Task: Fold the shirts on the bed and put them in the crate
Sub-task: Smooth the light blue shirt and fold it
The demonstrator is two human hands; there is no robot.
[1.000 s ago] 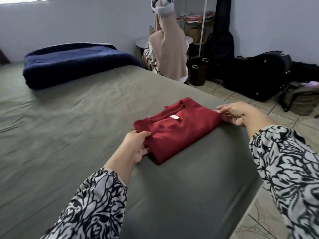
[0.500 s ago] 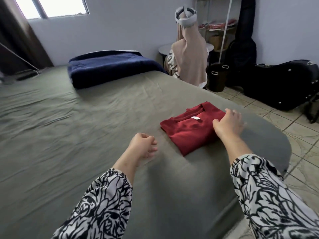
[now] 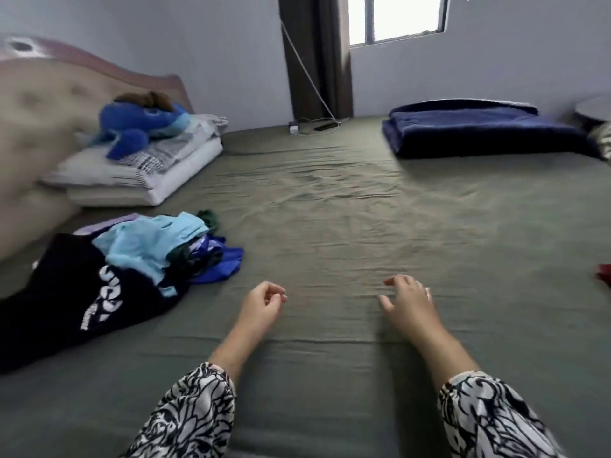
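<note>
The bed wears a matt olive cloth sheet, finely wrinkled. At nine o'clock lies a heap of soft cloth shirts, one black with white print. A fuzzy plush toy sits at ten o'clock; a deep-pile navy blanket lies at two o'clock.

A home bedroom; bed, pillows, curtained window.

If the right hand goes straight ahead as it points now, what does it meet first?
Probably nothing but bare sheet: the right hand points up the bed, and the folded blue blanket lies far ahead, slightly right.
</note>
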